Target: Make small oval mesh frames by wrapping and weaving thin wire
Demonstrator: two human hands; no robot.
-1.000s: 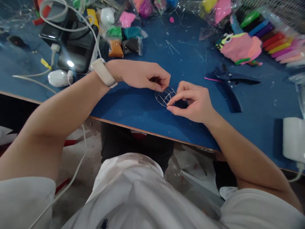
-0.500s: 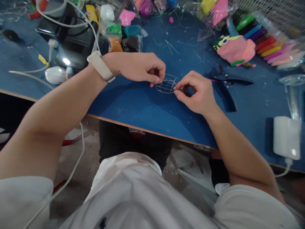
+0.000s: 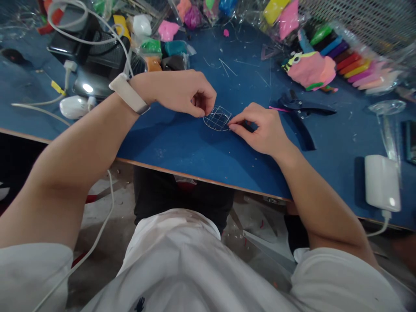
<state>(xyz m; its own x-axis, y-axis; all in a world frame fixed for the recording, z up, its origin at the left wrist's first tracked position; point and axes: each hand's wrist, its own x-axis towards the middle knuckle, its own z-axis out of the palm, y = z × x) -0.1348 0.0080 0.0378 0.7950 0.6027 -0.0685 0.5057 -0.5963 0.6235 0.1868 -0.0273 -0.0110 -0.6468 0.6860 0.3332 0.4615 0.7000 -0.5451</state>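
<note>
A small wire frame (image 3: 217, 119), rounded in outline and crossed by a grid of thin silvery wires, is held just over the blue table (image 3: 182, 151). My left hand (image 3: 198, 97) pinches its left edge, fingers curled and thumb against them. At the frame's right end, my right hand (image 3: 256, 128) grips the wire between thumb and forefinger. Dark-handled pliers (image 3: 300, 112) lie to the right of my right hand, a thin pink stick by them. Loose straight wires (image 3: 225, 67) lie beyond the frame.
Bags of coloured clay (image 3: 151, 45) lie at the back left beside black boxes (image 3: 97, 65) with white cables. A pink clay fish (image 3: 310, 69) and a pack of coloured clay sticks (image 3: 355, 63) are at the back right. A white power adapter (image 3: 381, 182) sits near the right front edge.
The view has shifted slightly, so things on the table appear further left. The left fingers have moved a little along the wire frame's edge, and the frame looks slightly more tilted.
</note>
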